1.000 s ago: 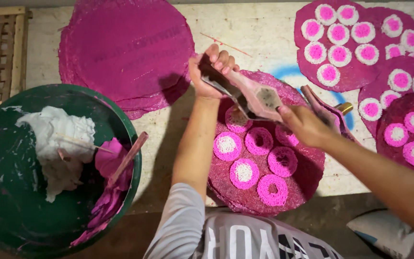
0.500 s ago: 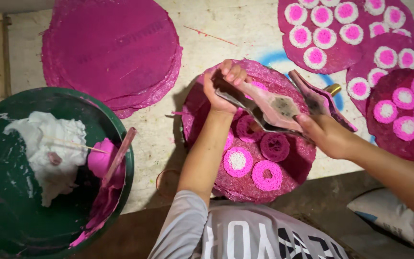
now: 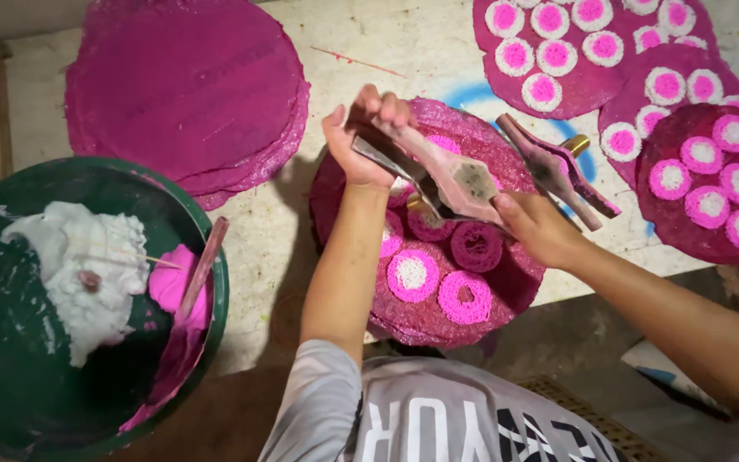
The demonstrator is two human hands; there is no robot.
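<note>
The left hand [image 3: 361,141] and the right hand [image 3: 540,224] hold 1 hinged press tool [image 3: 438,175], a long metal clamp smeared pink, directly over the magenta disc [image 3: 506,291] that lies on the bench [image 3: 387,51] in front of the person. The left fingers are wrapped closed around the far ends of the tool arms; the right fingers are closed on the near end, the thumb lying along the top. With 1 hand at each end, the tool is held steady above the disc, so that its head sits over the row of small pink rings [image 3: 465,297] laid there. Some rings carry a white centre, others show an open or dark middle. A second press tool [image 3: 553,167] rests on the bench just beside the right hand, apart from both hands. A stack of plain magenta discs [image 3: 186,90] lies well to the left, and filled discs with white-rimmed rings [image 3: 558,51] lie at the upper right, cut off by the frame edge. The green basin [image 3: 2,368] at the lower left holds white paste [image 3: 79,265], pink paste and a stick [image 3: 203,269]; its lower rim is out of frame. What lies between the tool arms is hidden, and the rings beneath the tool are partly covered.
</note>
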